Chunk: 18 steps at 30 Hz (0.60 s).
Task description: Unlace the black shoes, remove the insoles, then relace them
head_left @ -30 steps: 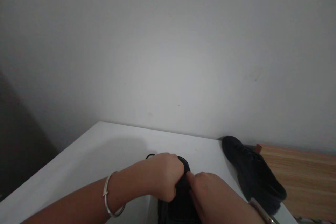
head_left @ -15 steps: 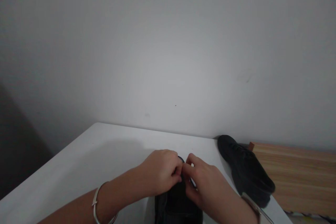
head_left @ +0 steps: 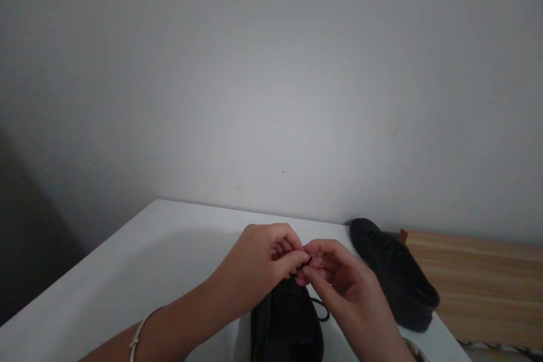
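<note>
Both hands meet above a black shoe (head_left: 292,322) that points away from me at the table's front. My left hand (head_left: 271,254) pinches a black shoelace (head_left: 304,263) between thumb and fingers. My right hand (head_left: 348,283) pinches the same lace from the other side, its fingertips close against the left ones. A loop of lace hangs over the shoe's right side, below my right hand. The fingers hide most of the lacing and the toe.
A second black shoe (head_left: 394,277) lies at the table's right edge, near the wall (head_left: 271,96). Beyond that edge is a wood-grain board (head_left: 475,288). The white table (head_left: 169,243) reaches back to the wall.
Both hands have lifted slightly and turned so the fingertips meet over the lace. A lace loop now shows at the shoe's right side, and more of the shoe is visible.
</note>
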Motion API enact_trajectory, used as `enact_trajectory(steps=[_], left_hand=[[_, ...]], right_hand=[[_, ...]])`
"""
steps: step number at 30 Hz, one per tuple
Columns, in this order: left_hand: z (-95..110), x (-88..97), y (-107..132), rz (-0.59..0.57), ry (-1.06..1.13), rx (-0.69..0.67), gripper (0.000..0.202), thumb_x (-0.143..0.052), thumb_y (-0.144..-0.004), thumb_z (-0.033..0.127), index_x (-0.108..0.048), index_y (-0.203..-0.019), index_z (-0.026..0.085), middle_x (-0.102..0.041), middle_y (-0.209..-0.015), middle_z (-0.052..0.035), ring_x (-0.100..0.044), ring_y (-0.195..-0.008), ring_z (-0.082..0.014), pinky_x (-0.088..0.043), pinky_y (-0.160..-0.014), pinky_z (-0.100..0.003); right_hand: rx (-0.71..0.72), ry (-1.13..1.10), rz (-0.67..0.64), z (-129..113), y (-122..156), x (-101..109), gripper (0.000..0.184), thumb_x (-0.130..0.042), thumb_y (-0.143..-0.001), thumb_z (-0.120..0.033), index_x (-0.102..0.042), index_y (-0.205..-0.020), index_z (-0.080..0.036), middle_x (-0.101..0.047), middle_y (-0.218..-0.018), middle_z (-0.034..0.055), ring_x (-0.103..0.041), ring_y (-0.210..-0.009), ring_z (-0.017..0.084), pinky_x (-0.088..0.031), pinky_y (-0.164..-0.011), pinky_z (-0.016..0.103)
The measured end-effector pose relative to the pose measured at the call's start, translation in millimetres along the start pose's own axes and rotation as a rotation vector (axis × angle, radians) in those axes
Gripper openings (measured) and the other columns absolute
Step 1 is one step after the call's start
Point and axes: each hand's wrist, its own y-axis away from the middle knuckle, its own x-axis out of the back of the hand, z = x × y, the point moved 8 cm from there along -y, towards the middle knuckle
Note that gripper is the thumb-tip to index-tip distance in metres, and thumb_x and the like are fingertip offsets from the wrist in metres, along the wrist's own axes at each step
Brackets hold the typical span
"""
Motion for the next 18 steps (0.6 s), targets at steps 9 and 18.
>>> enact_trajectory(steps=[9, 18], left_hand=[[-17, 7.8, -12, -0.006, -0.069, -0.046, 0.015, -0.054, -0.086, 0.033, -0.055, -0.082, 0.019, -0.067, -0.069, -0.0016, -0.064, -0.065, -0.0167, -0.05, -0.063, -0.027], [-73, -0.7, -27, -0.3, -0.839, -0.003, 0.001, -0.062, -0.07, 0.019, -0.061, -0.07, 0.018, -0.062, -0.07, -0.0006, -0.055, -0.067, -0.0168, -0.036, -0.057, -0.024]], right_hand=[[0.244, 0.271, 0.063, -25, 6, 10, 0.007, -0.062, -0.09, -0.022, -0.066, -0.085, -0.022, -0.065, -0.08, 0.0004, -0.063, -0.072, 0.012, -0.052, -0.063, 0.02], [0.424, 0.381, 0.131, -77, 22, 21, 0.008, -0.064, -0.089, -0.019, -0.068, -0.086, -0.025, -0.068, -0.083, 0.0027, -0.064, -0.077, 0.017, -0.054, -0.066, 0.026]])
